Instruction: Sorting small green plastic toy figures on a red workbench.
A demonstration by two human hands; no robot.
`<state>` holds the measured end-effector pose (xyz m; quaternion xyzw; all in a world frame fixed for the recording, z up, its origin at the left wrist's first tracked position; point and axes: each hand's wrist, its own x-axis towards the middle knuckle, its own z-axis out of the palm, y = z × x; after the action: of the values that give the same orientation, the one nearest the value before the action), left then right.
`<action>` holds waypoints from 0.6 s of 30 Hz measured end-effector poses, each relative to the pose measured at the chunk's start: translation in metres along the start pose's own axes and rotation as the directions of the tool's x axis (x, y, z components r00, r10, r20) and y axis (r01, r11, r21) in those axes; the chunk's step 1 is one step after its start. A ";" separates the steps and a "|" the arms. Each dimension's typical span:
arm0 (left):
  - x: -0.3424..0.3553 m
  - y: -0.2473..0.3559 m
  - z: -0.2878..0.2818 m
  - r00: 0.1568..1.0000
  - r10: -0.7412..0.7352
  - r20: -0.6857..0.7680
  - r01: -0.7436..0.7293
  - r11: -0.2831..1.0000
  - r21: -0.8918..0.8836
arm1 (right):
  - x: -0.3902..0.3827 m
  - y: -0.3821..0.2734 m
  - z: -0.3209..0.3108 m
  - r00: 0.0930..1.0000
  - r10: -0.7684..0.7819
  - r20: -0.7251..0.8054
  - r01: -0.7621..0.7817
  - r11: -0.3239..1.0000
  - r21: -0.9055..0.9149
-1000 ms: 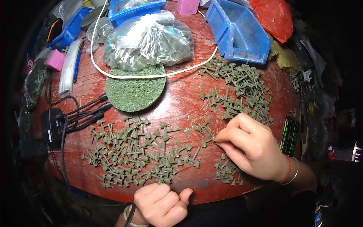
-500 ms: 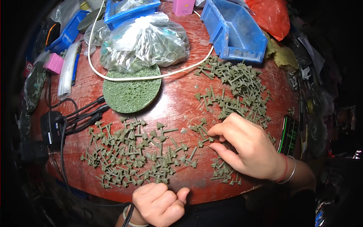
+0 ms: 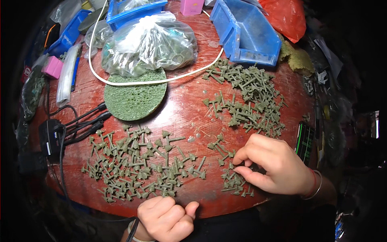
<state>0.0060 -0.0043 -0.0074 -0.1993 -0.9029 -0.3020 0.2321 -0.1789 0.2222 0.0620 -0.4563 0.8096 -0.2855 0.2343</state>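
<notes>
Many small olive-green plastic pieces with stems and flared heads lie on a round red table (image 3: 181,109). One spread of pieces (image 3: 137,165) covers the left front, another pile (image 3: 250,97) the right rear, and a small cluster (image 3: 231,183) sits at the right front. My right hand (image 3: 274,169) rests over that small cluster, thumb and forefinger pinched at a piece. My left hand (image 3: 167,218) is a closed fist at the table's near edge, just below the left spread; whether it holds anything is hidden.
A green round sponge pad (image 3: 135,97) lies mid-table under a clear bag of green parts (image 3: 149,44). A white cord (image 3: 161,78) loops around them. Blue bins (image 3: 246,34) stand behind, black cables and a power adapter (image 3: 50,139) at left, a phone (image 3: 305,139) at right.
My right hand has slid down toward the near edge, from the middle pieces to the small front cluster. My left fist has stayed at the table's edge.
</notes>
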 end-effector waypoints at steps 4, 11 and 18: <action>-0.002 0.002 0.001 1.000 -0.022 0.002 0.022 0.999 0.029 | 0.007 0.002 0.002 0.995 0.041 -0.088 -0.041 0.999 0.000; -0.004 0.003 0.000 0.999 -0.045 0.016 0.044 0.998 0.048 | 0.006 0.008 0.006 0.998 -0.013 -0.068 0.009 0.998 -0.060; -0.005 0.003 -0.002 0.998 -0.049 0.042 0.046 0.997 0.054 | 0.013 0.006 0.006 0.997 0.014 -0.078 -0.017 0.999 -0.040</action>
<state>0.0122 -0.0041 -0.0072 -0.1780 -0.9199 -0.2789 0.2105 -0.1845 0.2116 0.0519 -0.4433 0.8271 -0.2848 0.1954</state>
